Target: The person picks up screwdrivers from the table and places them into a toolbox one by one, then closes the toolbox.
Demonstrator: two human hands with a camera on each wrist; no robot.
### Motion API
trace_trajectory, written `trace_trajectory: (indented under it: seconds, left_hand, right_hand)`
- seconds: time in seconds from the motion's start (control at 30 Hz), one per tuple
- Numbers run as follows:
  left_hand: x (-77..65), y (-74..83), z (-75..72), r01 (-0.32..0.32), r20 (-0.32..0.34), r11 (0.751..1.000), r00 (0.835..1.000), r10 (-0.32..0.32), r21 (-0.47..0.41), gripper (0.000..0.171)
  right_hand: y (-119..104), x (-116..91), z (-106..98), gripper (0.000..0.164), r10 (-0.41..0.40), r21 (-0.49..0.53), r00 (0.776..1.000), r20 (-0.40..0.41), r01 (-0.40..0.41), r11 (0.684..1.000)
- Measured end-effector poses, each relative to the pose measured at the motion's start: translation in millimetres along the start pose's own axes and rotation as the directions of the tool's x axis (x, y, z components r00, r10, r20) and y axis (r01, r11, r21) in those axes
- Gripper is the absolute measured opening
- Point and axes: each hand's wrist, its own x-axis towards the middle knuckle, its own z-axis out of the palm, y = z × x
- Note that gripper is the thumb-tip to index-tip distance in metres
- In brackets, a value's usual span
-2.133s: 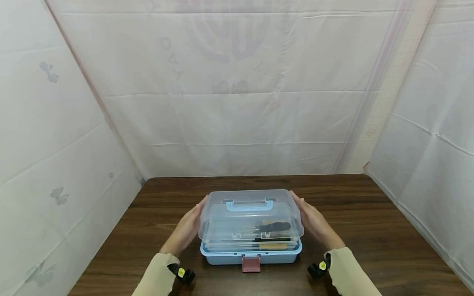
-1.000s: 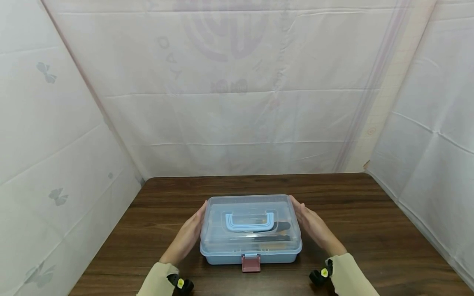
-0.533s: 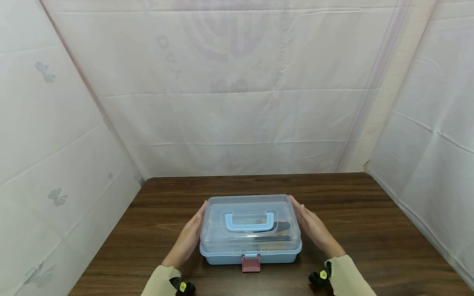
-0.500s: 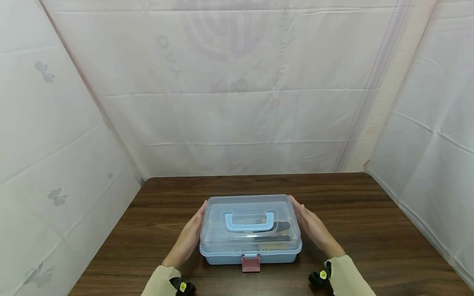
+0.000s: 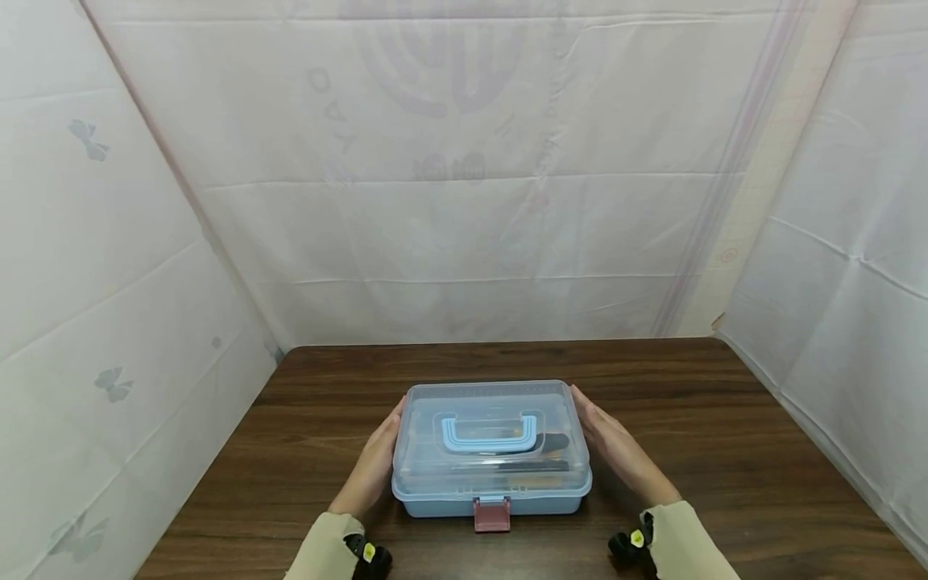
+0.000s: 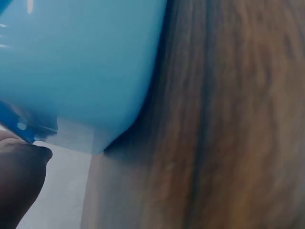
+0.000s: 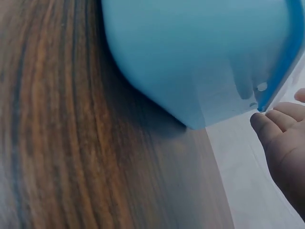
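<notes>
A storage box with a light blue base stands on the table, its clear lid lying down over the base. The blue handle rests flat on the lid, and a pink latch hangs down at the front. Through the lid, several dark-handled tools show blurred. My left hand lies along the box's left side, fingers extended toward the back. On the opposite side my right hand does the same; the right wrist view shows its straight fingertips right at the blue rim.
The dark wooden table reaches back to a wall hung with white sheeting. Similar sheets close off the left and right sides. A black wrist camera sits below each sleeve.
About two seconds ago the lid was tilted partly up; by one second ago it had come down onto the base. Since then both hands have shifted only slightly.
</notes>
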Motion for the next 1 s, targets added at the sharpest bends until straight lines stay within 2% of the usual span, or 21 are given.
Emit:
trace_trajectory:
  seconds: [0.17, 0.3, 0.5, 0.67, 0.77, 0.87, 0.97, 1.0]
  left_hand:
    - [0.3, -2.9, 1.2, 0.025, 0.000, 0.999, 1.000, -0.025, -0.033, 0.062]
    - [0.4, -2.4, 1.7, 0.036, -0.002, 0.999, 0.999, -0.036, -0.038, 0.062]
    - [1.4, -0.2, 1.7, 0.067, -0.007, 0.996, 0.998, -0.067, -0.054, 0.058]
    - [1.9, 0.9, 2.2, 0.072, -0.006, 0.995, 0.997, -0.073, -0.074, 0.056]
    - [2.1, 0.6, 1.9, 0.070, -0.002, 0.994, 0.998, -0.070, -0.087, 0.054]
    - [1.7, 0.0, 1.8, 0.065, 0.007, 0.993, 0.998, -0.064, -0.098, 0.054]
    - [1.5, -0.2, 1.7, 0.065, 0.015, 0.992, 0.998, -0.064, -0.110, 0.053]
    - [1.2, -0.1, 1.8, 0.063, 0.018, 0.992, 0.998, -0.062, -0.112, 0.053]
  right_hand:
    - [-4.6, -4.9, -3.1, 0.060, -0.061, 0.025, 0.998, 0.008, 0.061, 0.998]
    - [-13.9, -9.7, -4.6, 0.057, -0.129, -0.007, 0.991, -0.038, 0.129, 0.992]
    - [-35.9, -15.5, -0.3, 0.051, -0.227, -0.069, 0.964, -0.137, 0.220, 0.973]
    - [-54.0, -18.2, 6.0, 0.046, -0.324, -0.094, 0.935, -0.147, 0.313, 0.945]
    - [-62.5, -21.0, 11.7, 0.044, -0.369, -0.059, 0.922, -0.120, 0.364, 0.929]
    - [-70.6, -24.4, 19.6, 0.043, -0.384, -0.021, 0.921, -0.064, 0.383, 0.923]
    - [-75.0, -26.7, 26.9, 0.042, -0.403, 0.026, 0.914, 0.046, 0.402, 0.915]
    - [-75.8, -27.6, 29.4, 0.043, -0.387, 0.046, 0.919, 0.081, 0.384, 0.922]
